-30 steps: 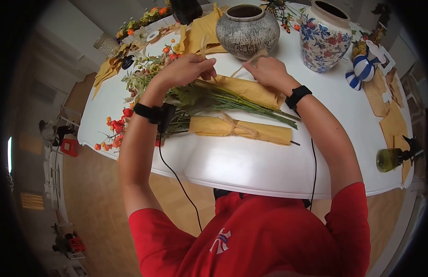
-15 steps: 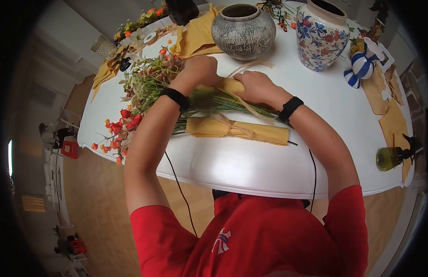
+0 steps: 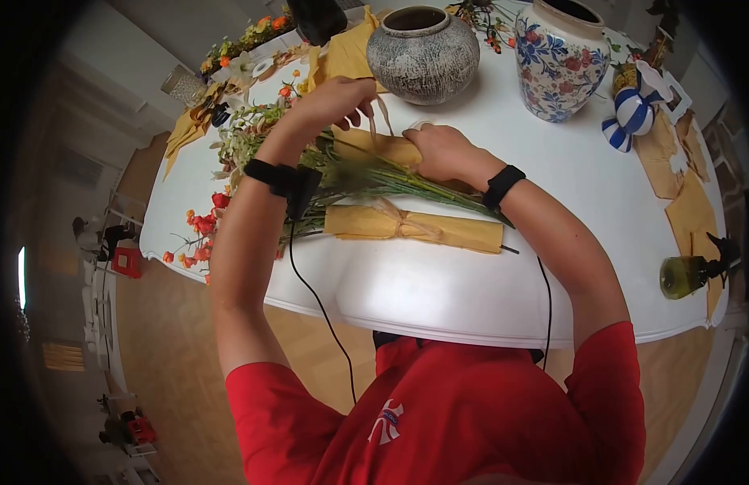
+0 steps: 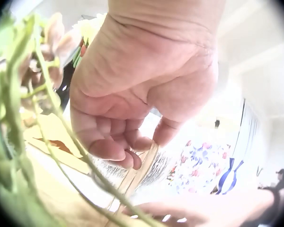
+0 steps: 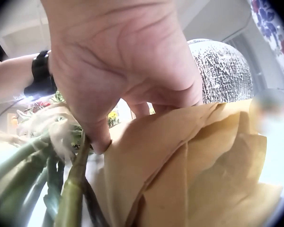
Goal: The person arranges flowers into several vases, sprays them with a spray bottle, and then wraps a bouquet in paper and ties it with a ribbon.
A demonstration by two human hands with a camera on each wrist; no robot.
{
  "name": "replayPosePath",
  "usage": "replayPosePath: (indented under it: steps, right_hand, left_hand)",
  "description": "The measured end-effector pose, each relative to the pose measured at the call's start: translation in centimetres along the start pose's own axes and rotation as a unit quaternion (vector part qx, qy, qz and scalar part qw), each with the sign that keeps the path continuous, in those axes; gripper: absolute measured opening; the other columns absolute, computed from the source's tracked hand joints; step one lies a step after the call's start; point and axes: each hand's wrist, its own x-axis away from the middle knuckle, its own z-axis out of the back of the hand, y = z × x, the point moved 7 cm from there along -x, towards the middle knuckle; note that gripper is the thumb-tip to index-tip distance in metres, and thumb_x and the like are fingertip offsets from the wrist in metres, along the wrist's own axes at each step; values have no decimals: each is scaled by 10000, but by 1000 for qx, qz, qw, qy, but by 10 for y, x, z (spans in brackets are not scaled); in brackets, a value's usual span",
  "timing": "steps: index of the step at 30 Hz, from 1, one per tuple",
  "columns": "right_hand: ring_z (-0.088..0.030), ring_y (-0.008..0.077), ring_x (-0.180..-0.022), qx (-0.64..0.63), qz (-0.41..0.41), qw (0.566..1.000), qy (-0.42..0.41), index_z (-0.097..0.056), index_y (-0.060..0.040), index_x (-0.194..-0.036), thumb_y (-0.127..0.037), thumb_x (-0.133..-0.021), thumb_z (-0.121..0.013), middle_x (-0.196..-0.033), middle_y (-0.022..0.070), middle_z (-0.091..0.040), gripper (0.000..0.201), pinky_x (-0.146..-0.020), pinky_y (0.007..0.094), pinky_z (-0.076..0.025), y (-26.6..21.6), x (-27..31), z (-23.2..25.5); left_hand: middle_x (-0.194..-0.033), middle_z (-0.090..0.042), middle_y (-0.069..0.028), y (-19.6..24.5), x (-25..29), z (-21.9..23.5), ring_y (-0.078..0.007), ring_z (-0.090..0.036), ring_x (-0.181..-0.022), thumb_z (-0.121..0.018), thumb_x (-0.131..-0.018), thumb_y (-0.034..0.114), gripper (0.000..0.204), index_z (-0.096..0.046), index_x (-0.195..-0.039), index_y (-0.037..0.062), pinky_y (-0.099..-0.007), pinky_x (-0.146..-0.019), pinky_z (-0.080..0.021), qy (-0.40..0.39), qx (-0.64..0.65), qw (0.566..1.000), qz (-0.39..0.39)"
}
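Note:
My left hand (image 3: 338, 105) is raised above a roll of yellow wrapping paper (image 3: 400, 152), pinching a tan ribbon (image 4: 143, 171) between thumb and fingertips. The ribbon runs down from those fingers toward the roll. My right hand (image 3: 449, 153) grips the roll near its right end; in the right wrist view its thumb lies on the near side and the other fingers go behind the paper (image 5: 156, 156). Loose green stems (image 3: 391, 179) lie alongside, nearer the body. Closer still lies a second yellow paper roll (image 3: 471, 234), tied with a tan bow (image 3: 403, 221).
Behind the hands stand a grey crackled vase (image 3: 423, 61) and a floral vase (image 3: 560, 69). Orange-red flowers (image 3: 203, 226) spread at the left. A blue-striped ornament (image 3: 635, 113) and a green spray bottle (image 3: 681, 277) are at the right of the white table (image 3: 391, 291).
Both hands held ribbon ends above the roll; then the right hand came down to grip the paper. The left hand dipped to the roll and has risen again, up and left, with ribbon.

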Motion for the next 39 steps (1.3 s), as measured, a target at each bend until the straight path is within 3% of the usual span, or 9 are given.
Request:
replayPosePath:
  steps: [11,15,16,19,20,25,28,31,39]
  right_hand:
    - [-662,390,-1080,-10,10,1000,-13,-664,-70,-1314,-298,-833,-759,-1128,216,-711,540,-941,480,-521,0,-2,1]
    - [-691,375,-990,4,21,999,29,-750,-81,-1171,-308,-852,-759,-1030,188,-740,392,-877,475,-539,-4,1,10]
    - [-696,371,-961,-1,24,998,50,-764,-82,-1125,-311,-858,-759,-1000,180,-745,351,-860,471,-542,-4,2,12]
    - [-707,359,-887,-46,18,995,90,-796,-86,-1020,-316,-875,-757,-927,158,-756,274,-816,455,-546,0,3,15]
    - [-708,354,-872,-79,5,993,88,-798,-88,-1008,-316,-880,-757,-917,153,-757,265,-806,448,-546,3,1,16]
    - [-714,325,-830,-134,-27,983,124,-802,-103,-898,-314,-881,-741,-871,121,-763,220,-781,436,-545,8,-1,19]
    - [-712,324,-828,-134,-44,982,130,-797,-99,-896,-313,-881,-744,-866,119,-759,221,-778,440,-545,11,0,22]
    - [-707,331,-825,-93,-31,989,109,-793,-98,-884,-303,-878,-746,-852,124,-748,211,-776,446,-543,9,-2,19]
    - [-699,327,-850,-13,13,992,124,-768,-68,-925,-277,-894,-752,-872,121,-733,212,-767,447,-538,-2,-2,15]
  left_hand:
    - [-769,-627,-64,61,46,98,-174,-635,-790,-559,-1023,262,284,-632,-897,18,-353,-821,-521,158,265,927,-213]
    - [-715,-544,-36,68,61,123,-158,-616,-765,-576,-1038,262,293,-658,-1025,-19,-345,-745,-528,264,199,890,-314]
    - [-762,-620,-53,73,65,121,-131,-630,-772,-631,-1017,287,333,-667,-1130,-24,-306,-712,-525,281,157,893,-315]
    - [-861,-714,-88,85,71,91,-97,-649,-791,-689,-983,348,418,-661,-1194,-11,-275,-712,-516,367,-111,883,-272]
    - [-975,-762,-160,85,66,78,-182,-720,-838,-735,-932,333,435,-663,-1219,13,-338,-745,-553,328,-199,895,-228]
    - [-1040,-744,-224,-1,-4,34,-410,-716,-979,-681,-819,133,430,-684,-1244,71,-486,-894,-559,182,-405,887,-130]
    - [-977,-750,-217,-47,-28,28,-407,-725,-954,-692,-769,120,319,-762,-1065,23,-478,-837,-582,107,-450,884,-62]
    - [-1013,-748,-232,-73,-45,22,-402,-727,-978,-701,-762,119,298,-772,-1033,16,-469,-842,-586,23,-467,884,-17]
    - [-1107,-753,-205,-95,-66,11,-357,-730,-1059,-679,-829,129,270,-786,-1062,44,-448,-873,-587,-12,-542,839,30]
